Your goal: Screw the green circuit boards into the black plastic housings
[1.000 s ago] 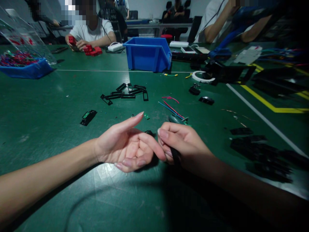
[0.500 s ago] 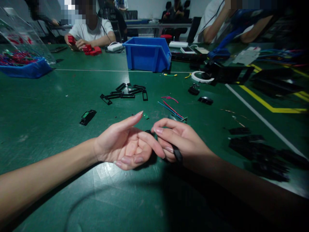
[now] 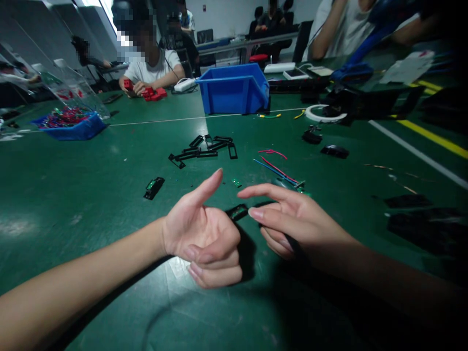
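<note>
My left hand (image 3: 204,243) is palm up, its thumb raised and its fingers loosely curled, with nothing in it. Beyond its knuckles lies a black frame with a green circuit board (image 3: 239,211). My right hand (image 3: 292,217) is at the right of that frame, index finger stretched out and thumb tip close to its edge; I cannot tell whether they touch. The lower fingers of this hand curl round a dark slender thing (image 3: 294,246), mostly hidden. A small green board (image 3: 236,183) and red and blue wires (image 3: 276,170) lie just beyond.
Several black frames (image 3: 204,148) lie ahead, with another black frame holding a board (image 3: 154,187) to the left. A blue bin (image 3: 234,95) stands behind them. At left is a blue tray (image 3: 73,132) of wires; dark parts (image 3: 424,229) lie right. Co-workers sit opposite.
My hands have moved apart, uncovering the black frame between them. The left fingers have curled in, and the right index finger has straightened. The view has turned a little left.
</note>
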A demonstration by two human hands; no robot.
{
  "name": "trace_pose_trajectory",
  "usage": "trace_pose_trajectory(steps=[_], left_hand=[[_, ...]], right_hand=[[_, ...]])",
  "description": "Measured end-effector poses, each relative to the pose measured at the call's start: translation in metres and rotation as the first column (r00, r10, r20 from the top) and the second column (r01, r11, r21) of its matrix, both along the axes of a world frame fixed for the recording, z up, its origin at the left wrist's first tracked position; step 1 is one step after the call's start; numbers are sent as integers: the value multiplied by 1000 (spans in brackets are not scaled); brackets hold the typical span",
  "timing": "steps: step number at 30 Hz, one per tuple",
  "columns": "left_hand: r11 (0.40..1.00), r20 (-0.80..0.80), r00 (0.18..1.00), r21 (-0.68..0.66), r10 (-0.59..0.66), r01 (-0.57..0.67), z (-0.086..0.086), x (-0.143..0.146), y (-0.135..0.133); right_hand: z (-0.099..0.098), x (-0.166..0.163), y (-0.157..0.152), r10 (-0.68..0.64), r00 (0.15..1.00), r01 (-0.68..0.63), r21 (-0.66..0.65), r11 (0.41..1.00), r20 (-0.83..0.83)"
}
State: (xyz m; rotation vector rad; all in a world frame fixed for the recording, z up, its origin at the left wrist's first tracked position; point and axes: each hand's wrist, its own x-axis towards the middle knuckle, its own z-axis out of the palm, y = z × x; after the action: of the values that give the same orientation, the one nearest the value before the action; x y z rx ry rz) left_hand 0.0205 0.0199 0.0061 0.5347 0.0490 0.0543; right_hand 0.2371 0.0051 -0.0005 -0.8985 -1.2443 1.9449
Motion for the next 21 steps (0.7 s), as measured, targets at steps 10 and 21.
trace_pose_trajectory(steps=[10,21], left_hand=[[996,6,997,36,-83,83,-1,0,0],[992,-7,994,65,-106,107,2,-3,0]], right_hand=[[-5,2,-1,-14,997,11,40,999,82],[-2,1,0,0,996,1,-7,1000,87]])
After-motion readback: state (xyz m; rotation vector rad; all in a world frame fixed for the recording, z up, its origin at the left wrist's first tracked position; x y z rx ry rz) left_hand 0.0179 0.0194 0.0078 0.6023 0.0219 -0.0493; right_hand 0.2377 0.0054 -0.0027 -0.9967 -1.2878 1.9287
